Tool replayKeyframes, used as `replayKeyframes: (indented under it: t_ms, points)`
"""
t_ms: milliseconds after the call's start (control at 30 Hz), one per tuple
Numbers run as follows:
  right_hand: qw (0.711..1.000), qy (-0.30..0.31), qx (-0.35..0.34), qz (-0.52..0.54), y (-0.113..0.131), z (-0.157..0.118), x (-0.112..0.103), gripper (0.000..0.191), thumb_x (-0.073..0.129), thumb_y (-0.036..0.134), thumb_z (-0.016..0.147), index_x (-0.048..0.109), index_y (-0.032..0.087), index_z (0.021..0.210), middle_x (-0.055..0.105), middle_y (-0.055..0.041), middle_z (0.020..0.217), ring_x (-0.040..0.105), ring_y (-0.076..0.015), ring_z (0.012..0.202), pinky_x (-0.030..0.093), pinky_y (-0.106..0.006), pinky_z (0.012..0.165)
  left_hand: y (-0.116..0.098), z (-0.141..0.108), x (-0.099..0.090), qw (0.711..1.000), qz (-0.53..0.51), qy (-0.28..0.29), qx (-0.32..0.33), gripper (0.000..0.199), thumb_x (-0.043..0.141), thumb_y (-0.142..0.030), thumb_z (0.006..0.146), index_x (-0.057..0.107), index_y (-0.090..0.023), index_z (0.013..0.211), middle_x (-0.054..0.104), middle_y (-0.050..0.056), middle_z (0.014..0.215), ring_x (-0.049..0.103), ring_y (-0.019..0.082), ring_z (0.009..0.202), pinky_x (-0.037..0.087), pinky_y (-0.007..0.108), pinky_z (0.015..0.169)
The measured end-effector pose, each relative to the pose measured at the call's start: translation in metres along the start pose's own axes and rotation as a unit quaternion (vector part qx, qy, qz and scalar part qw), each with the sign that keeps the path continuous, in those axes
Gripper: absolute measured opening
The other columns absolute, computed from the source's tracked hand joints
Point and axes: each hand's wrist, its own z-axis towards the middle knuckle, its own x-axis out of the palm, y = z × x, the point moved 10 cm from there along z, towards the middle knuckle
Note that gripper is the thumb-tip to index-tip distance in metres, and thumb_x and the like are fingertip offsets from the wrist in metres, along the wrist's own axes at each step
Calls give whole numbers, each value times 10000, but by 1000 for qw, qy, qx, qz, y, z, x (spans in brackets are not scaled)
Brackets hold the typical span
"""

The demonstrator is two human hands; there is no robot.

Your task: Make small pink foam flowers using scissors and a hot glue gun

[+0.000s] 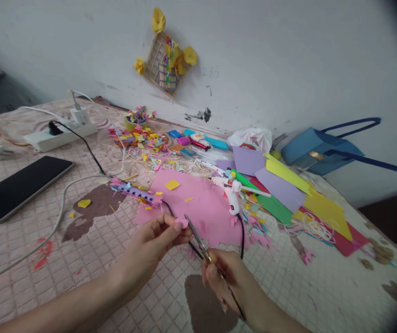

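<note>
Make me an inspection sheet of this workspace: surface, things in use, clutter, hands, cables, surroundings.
Surface: quilted cloth with brown patches and red stains.
Things in use: pink piece, slim metal tool.
Clutter: paper scraps near the glue gun and pink sheet.
Hands: left hand pinches the pink piece; right hand grips the metal tool.
Cables: white cable curves past the phone; black cord runs from the power strip.
Surroundings: wall decoration with yellow flowers; blue bag near the wall.

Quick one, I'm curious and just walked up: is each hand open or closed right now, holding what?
Left hand: closed, pinching a small pink piece.
Right hand: closed around a pointed metal tool.
</note>
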Motion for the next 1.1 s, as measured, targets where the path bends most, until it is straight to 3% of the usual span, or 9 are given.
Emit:
replayKeyframes:
  t_ms: [433,633,933,1100]
  points:
    - [1000,2,-26,6,-12,4,1,586,328,752,751,355,193,580,268,71,473,269,-59,392,196,-193,368,0,1,-2,1000,7,-1,9,117,582,-228,841,598,-163,744,638,13,809,581,142,816,441,309,844]
    - [1000,-10,6,25,-13,4,0,607,339,786,707,370,195,572,320,63,439,305,-66,369,217,-190,353,-1,2,-2,1000,2,-8,7,116,603,-224,823,586,-162,726,634,12,795,583,146,803,446,316,829]
    - [999,-30,2,27,-20,5,0,539,435,693,749,388,188,565,322,62,440,306,-63,381,221,-180,358,1,2,-3,1000,6,2,14,116,570,-221,850,581,-167,749,634,9,823,585,145,830,443,319,849]
    - [996,-22,18,84,-25,6,4,550,429,724,717,438,183,616,345,76,401,292,-57,317,229,-170,315,-2,1,-1,1000,23,0,13,125,574,-235,845,590,-165,743,639,14,817,585,149,823,444,325,849]
